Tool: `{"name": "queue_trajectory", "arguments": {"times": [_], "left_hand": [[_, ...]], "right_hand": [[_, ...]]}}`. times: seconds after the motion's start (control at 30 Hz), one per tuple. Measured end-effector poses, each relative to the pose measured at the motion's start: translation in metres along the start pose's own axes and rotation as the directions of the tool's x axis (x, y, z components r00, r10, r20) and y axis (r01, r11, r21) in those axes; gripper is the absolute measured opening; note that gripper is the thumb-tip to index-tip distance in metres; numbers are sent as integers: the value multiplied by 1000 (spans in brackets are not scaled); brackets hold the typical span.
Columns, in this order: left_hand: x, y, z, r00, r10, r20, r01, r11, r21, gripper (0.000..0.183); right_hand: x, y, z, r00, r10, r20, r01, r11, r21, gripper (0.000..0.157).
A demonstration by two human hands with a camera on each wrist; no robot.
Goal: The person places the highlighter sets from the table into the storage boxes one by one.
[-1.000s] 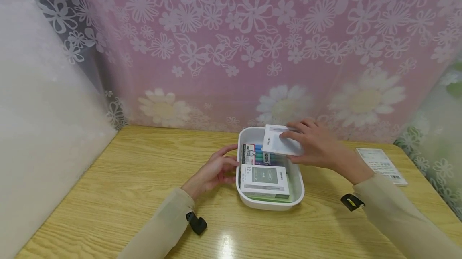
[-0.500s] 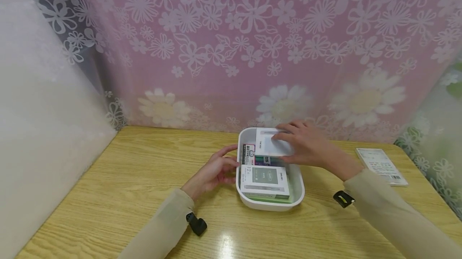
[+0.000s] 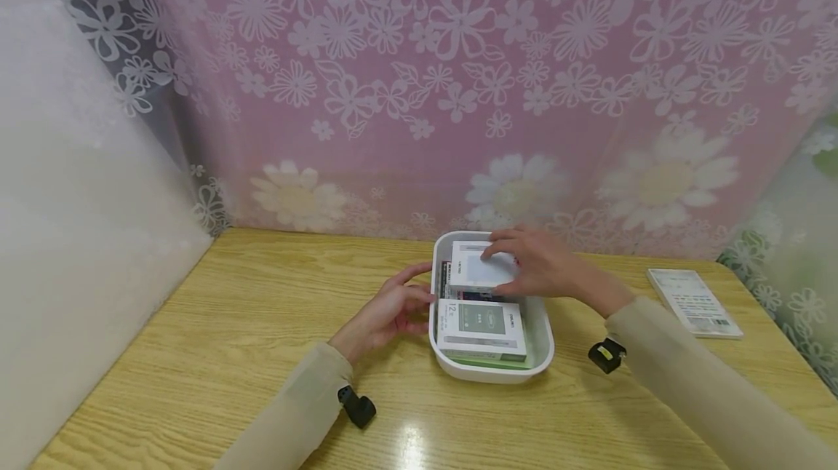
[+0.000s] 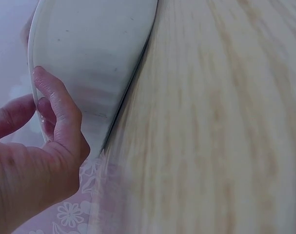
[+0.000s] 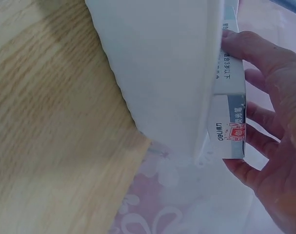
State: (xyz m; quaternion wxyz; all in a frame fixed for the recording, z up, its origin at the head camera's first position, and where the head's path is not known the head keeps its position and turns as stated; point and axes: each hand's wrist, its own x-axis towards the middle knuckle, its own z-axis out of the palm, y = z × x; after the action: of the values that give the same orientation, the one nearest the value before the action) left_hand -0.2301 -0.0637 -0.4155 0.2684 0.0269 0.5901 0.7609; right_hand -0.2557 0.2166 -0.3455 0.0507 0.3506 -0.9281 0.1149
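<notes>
On my head feed, one printed box (image 3: 483,328) lay in the white bin (image 3: 487,374), and the right hand (image 3: 546,266) gripped a second box (image 3: 467,266) at its far end; I judged the packing well along, that box yet to be released and the flat pack (image 3: 695,304) on the table (image 3: 262,339) perhaps left over. The left-wrist feed showed the left hand (image 4: 45,141) touching the bin with relaxed fingers, wide bare tabletop alongside. On the right-wrist feed, the gripped box stuck out above the rim, close to the table's edge.
</notes>
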Motion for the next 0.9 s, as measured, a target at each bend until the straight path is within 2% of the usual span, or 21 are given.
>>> {"name": "queue_trajectory", "arguments": {"times": [0.23,0.43,0.7,0.9], "left_hand": [[-1,-1,0,1000,0,3,0,1000,-2,68],[-2,-1,0,1000,1,12,-1,1000,-1,67],[-1,1,0,1000,4,10,-4,1000,7,66],[-1,2,0,1000,4,6,-4,1000,12,65]], "right_hand": [[4,4,10,999,10,34,-12,999,48,45],[6,6,16,998,17,68,-20,999,37,44],[11,6,19,992,4,129,-16,995,94,45],[12,7,19,985,10,175,-27,995,95,43]]}}
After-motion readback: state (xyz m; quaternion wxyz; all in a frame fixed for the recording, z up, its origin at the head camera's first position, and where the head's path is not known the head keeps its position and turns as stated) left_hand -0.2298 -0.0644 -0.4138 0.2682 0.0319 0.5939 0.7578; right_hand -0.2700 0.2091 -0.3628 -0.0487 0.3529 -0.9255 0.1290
